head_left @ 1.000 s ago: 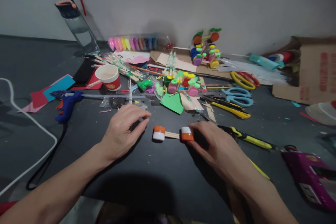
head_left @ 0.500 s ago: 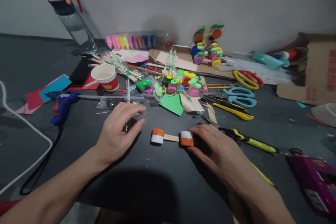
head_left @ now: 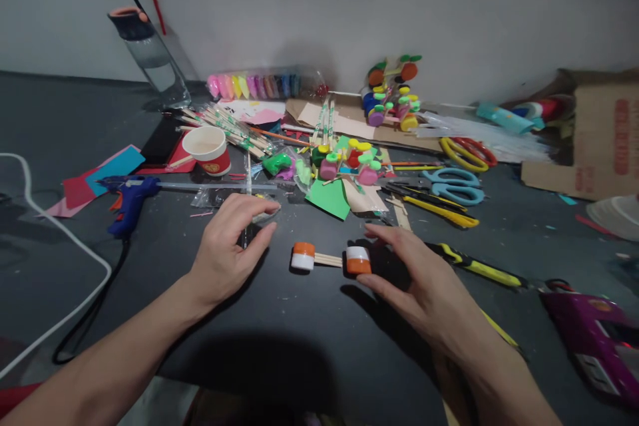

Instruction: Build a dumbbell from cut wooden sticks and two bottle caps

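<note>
Two orange-and-white round pieces, one on the left (head_left: 303, 257) and one on the right (head_left: 358, 260), lie on the dark table, joined by thin wooden sticks (head_left: 328, 259). My left hand (head_left: 232, 253) rests to the left of them, thumb and fingers apart, holding nothing. Close beside the right piece is my right hand (head_left: 409, 266), its thumb and fingers spread around that piece's right side without gripping it. Whether the thumb touches the piece, I cannot tell.
Behind my hands lie a paper cup (head_left: 215, 160), wrapped sticks, green paper (head_left: 327, 198) and small coloured models (head_left: 359, 163). A blue glue gun (head_left: 130, 206) is at left; blue scissors (head_left: 454, 186), a yellow cutter (head_left: 489, 273) and a purple device (head_left: 589, 333) are at right.
My right hand has opened wider and its fingers have moved up off the right piece. The whole view has shifted slightly; my left hand keeps its open shape.
</note>
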